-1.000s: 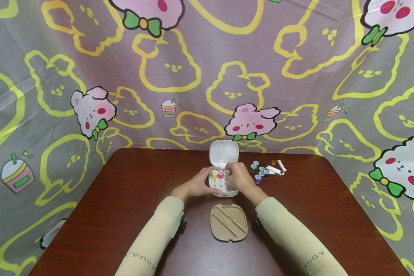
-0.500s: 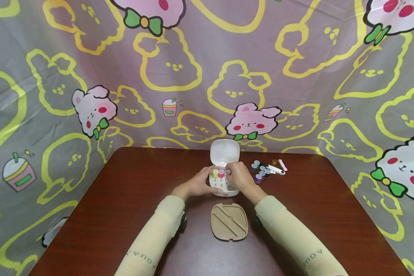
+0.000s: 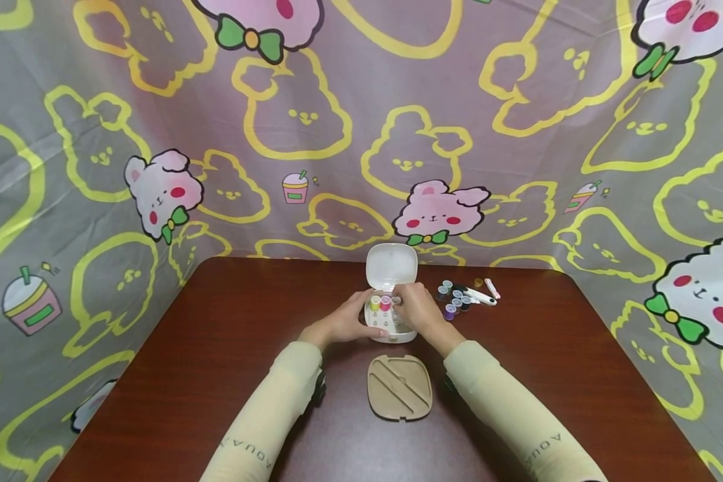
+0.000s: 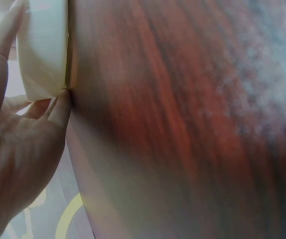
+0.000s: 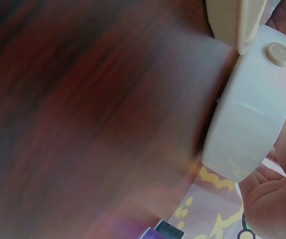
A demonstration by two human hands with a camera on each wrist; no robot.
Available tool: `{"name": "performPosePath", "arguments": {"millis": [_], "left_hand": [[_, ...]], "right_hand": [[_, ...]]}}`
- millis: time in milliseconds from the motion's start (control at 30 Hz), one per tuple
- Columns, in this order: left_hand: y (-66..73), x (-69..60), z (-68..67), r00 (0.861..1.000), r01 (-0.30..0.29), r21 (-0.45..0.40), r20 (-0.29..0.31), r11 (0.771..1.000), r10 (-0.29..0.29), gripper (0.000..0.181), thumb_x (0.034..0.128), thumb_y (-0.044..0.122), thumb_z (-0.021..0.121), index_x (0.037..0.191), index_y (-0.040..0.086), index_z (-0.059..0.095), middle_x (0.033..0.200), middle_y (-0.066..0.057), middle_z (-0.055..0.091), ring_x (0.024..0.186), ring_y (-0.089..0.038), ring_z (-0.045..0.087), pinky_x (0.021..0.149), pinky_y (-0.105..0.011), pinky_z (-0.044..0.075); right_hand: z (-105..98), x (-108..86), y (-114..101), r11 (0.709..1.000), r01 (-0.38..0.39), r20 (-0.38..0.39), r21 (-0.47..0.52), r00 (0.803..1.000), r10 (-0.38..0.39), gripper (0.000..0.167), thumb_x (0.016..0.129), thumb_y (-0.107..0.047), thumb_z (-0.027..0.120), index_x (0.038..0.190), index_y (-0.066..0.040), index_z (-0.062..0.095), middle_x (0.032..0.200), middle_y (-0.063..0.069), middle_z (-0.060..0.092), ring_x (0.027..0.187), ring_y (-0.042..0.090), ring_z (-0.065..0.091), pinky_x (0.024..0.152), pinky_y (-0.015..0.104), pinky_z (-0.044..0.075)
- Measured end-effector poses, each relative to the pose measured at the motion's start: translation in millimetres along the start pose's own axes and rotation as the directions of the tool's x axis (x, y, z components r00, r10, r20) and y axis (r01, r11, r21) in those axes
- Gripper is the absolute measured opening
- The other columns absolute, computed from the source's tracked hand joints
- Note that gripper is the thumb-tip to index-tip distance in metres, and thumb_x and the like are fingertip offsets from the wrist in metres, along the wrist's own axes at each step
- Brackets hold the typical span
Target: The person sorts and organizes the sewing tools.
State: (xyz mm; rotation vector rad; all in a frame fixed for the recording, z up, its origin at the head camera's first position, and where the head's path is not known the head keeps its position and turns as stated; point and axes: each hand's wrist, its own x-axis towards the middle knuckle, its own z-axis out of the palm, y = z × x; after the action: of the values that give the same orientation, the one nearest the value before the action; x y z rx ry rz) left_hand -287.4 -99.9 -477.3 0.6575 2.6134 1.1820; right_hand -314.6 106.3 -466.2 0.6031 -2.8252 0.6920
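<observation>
A white sewing box (image 3: pixel 391 339) stands on the table with its lid (image 3: pixel 391 266) raised. Inside, a yellow thread spool (image 3: pixel 375 304) and a pink thread spool (image 3: pixel 385 304) sit side by side in the back row, behind rows of small pegs. My left hand (image 3: pixel 345 323) grips the box's left side, thumb along the front; the left wrist view shows its fingers against the white wall (image 4: pixel 46 55). Right of the pink spool, my right hand (image 3: pixel 420 311) reaches into the box and pinches a greyish spool (image 3: pixel 396 301), mostly hidden by the fingers.
A tan tray (image 3: pixel 400 388) with diagonal ridges lies in front of the box. To the right are several loose thread spools (image 3: pixel 450 312), a white-handled tool (image 3: pixel 482 297), a small brownish round item (image 3: pixel 478 283) and a pink-and-white strip (image 3: pixel 492 289). Patterned cloth (image 3: pixel 313 221) hangs behind the table.
Both hands stay almost in place at the box. The right hand's fingers remain at the same spot beside the pink spool; only the view shifts slightly.
</observation>
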Motion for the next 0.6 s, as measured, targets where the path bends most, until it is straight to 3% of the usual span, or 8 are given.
{"name": "performPosePath", "arguments": {"millis": [600], "left_hand": [[-1.8, 0.5, 0.3, 1.0, 0.006, 0.005, 0.009, 1.0, -0.006, 0.103, 0.0827, 0.042, 0.086, 0.161, 0.012, 0.027, 0.157, -0.014, 0.035, 0.142, -0.028, 0.037, 0.12, -0.045, 0.03]], "right_hand": [[-8.1, -3.9, -3.5, 0.999, 0.046, 0.001, -0.013, 0.999, -0.046, 0.016, 0.087, -0.008, 0.08, 0.099, 0.0, 0.074, 0.085, 0.01, 0.069, 0.075, 0.022, 0.063, 0.07, 0.04, 0.056]]}}
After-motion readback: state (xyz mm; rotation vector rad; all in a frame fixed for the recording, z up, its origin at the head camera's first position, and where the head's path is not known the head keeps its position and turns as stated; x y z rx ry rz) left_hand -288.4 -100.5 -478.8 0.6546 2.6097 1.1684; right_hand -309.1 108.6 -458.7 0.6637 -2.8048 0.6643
